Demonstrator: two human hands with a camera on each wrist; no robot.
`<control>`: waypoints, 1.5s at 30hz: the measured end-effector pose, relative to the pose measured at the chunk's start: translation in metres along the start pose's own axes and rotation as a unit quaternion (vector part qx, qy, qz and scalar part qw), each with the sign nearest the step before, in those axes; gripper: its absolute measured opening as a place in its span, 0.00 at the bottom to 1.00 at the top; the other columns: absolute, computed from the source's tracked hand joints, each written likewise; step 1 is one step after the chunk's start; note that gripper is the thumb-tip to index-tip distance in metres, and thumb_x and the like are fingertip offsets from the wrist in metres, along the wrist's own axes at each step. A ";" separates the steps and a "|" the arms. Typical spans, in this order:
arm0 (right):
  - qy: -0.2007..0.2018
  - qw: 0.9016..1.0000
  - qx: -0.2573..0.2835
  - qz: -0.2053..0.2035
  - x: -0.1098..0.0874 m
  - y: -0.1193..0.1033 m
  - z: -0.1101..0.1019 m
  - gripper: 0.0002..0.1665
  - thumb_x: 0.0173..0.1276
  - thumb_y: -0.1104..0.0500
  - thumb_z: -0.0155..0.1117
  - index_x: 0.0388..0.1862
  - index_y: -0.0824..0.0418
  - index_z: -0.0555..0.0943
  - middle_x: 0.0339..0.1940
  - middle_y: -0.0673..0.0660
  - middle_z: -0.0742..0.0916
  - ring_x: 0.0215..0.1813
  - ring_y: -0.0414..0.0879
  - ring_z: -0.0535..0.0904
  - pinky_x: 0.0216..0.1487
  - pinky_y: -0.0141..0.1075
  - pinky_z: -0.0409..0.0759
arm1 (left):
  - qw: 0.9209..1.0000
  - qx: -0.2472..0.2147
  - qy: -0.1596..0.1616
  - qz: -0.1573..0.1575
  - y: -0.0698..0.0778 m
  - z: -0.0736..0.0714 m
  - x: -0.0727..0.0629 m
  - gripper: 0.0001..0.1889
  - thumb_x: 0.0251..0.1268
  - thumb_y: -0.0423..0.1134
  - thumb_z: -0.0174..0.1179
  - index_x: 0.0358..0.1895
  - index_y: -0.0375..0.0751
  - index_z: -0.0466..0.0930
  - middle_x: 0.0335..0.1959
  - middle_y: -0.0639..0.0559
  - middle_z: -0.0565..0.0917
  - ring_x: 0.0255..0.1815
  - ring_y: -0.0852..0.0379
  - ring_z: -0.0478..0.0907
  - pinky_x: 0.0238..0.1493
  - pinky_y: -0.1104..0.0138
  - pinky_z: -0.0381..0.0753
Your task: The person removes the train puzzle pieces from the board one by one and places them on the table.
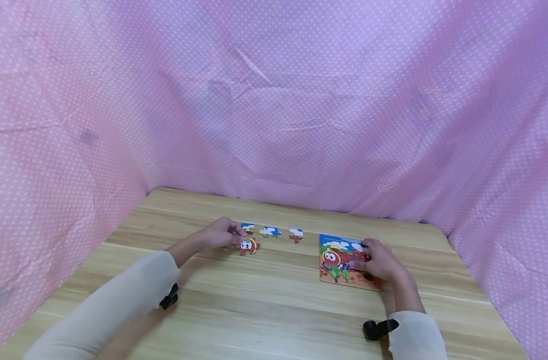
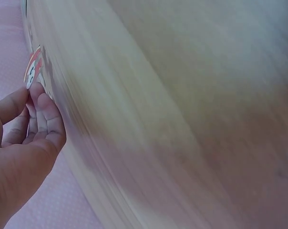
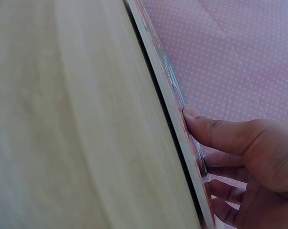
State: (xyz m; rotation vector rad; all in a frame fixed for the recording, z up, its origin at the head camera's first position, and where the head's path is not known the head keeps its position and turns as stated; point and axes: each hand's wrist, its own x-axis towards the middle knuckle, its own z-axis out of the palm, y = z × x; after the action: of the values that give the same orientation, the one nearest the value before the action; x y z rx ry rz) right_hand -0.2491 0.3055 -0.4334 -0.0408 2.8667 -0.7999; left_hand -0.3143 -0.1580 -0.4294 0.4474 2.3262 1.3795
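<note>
The left hand (image 1: 223, 233) pinches the puzzle piece with the big white eyes (image 1: 247, 246) between thumb and finger. It has only the edge of it, so the piece could slip and flip over if the pinch gets loose. I can't tell if the piece is lifted right off the wood.

The right hand (image 1: 378, 259) is well apart from the left one. Its thumb and fingers are spread and touch the right side of the puzzle board (image 1: 346, 283). I can't tell if they pinch a piece there. If that hand pushes sideways, the board could slide or turn. If the fingers drag, pieces in the board could pop up.

Just past the eye piece, on its far side, lies a blue-topped piece (image 1: 247, 227). It is very near the left fingers, so a small bump could knock it away. To its right is a blue-and-white piece (image 1: 270, 232), then a white-and-red piece (image 1: 296, 235), nearer the board. A left hand swinging right too low could sweep these out of their row.

All this is on the far half of the wooden table (image 1: 255, 310). A hard push could send a piece to the far edge, by the pink dotted cloth (image 1: 274, 125).
</note>
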 end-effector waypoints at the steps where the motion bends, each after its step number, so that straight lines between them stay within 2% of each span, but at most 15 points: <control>1: 0.000 1.000 0.000 0.001 0.000 0.000 0.000 0.54 0.67 0.41 0.73 0.77 0.72 0.61 0.75 0.75 0.65 0.68 0.70 0.60 0.69 0.70 0.59 | 1.000 0.002 -0.001 0.001 -0.001 -0.001 -0.001 0.06 0.70 0.25 0.59 0.46 0.30 0.82 0.39 0.44 0.83 0.39 0.54 0.81 0.44 0.63 0.85; 8: -0.004 1.000 0.004 0.008 -0.001 0.003 0.001 0.54 0.67 0.41 0.73 0.77 0.71 0.61 0.76 0.74 0.64 0.70 0.70 0.59 0.69 0.71 0.59 | 1.000 0.019 0.003 0.006 -0.008 -0.007 -0.001 0.05 0.69 0.24 0.59 0.44 0.28 0.82 0.34 0.44 0.83 0.36 0.55 0.80 0.40 0.65 0.84; 13: -0.002 1.000 0.008 -0.002 0.000 0.002 0.001 0.53 0.67 0.43 0.73 0.77 0.72 0.61 0.76 0.74 0.65 0.69 0.70 0.60 0.70 0.70 0.59 | 0.999 0.032 0.002 0.012 -0.011 -0.012 0.000 0.05 0.68 0.23 0.59 0.43 0.27 0.83 0.33 0.45 0.83 0.34 0.56 0.78 0.38 0.66 0.82; 24: -0.004 1.000 0.015 0.006 0.000 0.000 0.001 0.54 0.67 0.42 0.73 0.77 0.71 0.60 0.76 0.74 0.64 0.68 0.69 0.60 0.69 0.70 0.59 | 0.997 0.071 0.012 0.010 -0.003 -0.014 0.006 0.04 0.66 0.23 0.63 0.40 0.29 0.84 0.33 0.47 0.84 0.31 0.59 0.76 0.35 0.68 0.79; 29: -0.003 1.000 0.013 0.004 0.001 0.000 0.001 0.54 0.66 0.42 0.74 0.77 0.71 0.60 0.76 0.74 0.64 0.69 0.70 0.60 0.70 0.70 0.58 | 0.997 0.071 0.009 0.006 -0.001 -0.015 0.007 0.04 0.68 0.23 0.60 0.40 0.29 0.84 0.32 0.45 0.84 0.32 0.57 0.77 0.35 0.67 0.79; 33: -0.001 1.000 0.012 0.004 0.002 0.001 0.001 0.54 0.66 0.43 0.74 0.77 0.71 0.60 0.76 0.74 0.64 0.70 0.70 0.59 0.71 0.70 0.58 | 0.996 0.085 0.015 0.000 0.003 -0.016 0.010 0.04 0.70 0.27 0.60 0.41 0.33 0.85 0.33 0.46 0.83 0.34 0.55 0.77 0.36 0.67 0.78; 38: 0.001 1.000 0.008 0.000 0.001 0.000 0.001 0.54 0.65 0.43 0.75 0.77 0.72 0.61 0.76 0.74 0.64 0.71 0.70 0.58 0.71 0.70 0.58 | 0.997 0.079 0.013 0.020 0.017 -0.005 0.019 0.05 0.69 0.27 0.61 0.43 0.32 0.84 0.38 0.44 0.85 0.38 0.53 0.81 0.41 0.63 0.83; 40: 0.001 1.000 0.009 0.000 0.000 -0.001 0.001 0.55 0.65 0.43 0.75 0.77 0.73 0.61 0.76 0.75 0.65 0.70 0.70 0.58 0.70 0.70 0.58 | 0.997 0.075 0.007 0.036 0.024 0.004 0.025 0.05 0.68 0.27 0.62 0.44 0.32 0.84 0.38 0.44 0.85 0.38 0.52 0.82 0.41 0.62 0.84; 45: 0.003 1.000 0.010 -0.002 -0.001 -0.003 0.000 0.54 0.66 0.43 0.74 0.77 0.73 0.61 0.75 0.75 0.65 0.69 0.70 0.59 0.70 0.70 0.59 | 0.992 0.102 -0.003 0.076 0.044 0.031 0.044 0.05 0.68 0.30 0.63 0.43 0.35 0.85 0.37 0.49 0.85 0.39 0.55 0.79 0.42 0.64 0.82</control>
State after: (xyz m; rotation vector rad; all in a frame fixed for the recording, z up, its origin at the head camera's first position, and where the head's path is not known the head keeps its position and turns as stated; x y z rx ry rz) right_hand -0.2480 0.3033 -0.4314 -0.0417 2.8637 -0.8311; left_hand -0.3340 -0.0941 -0.4117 0.7014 2.4844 1.2061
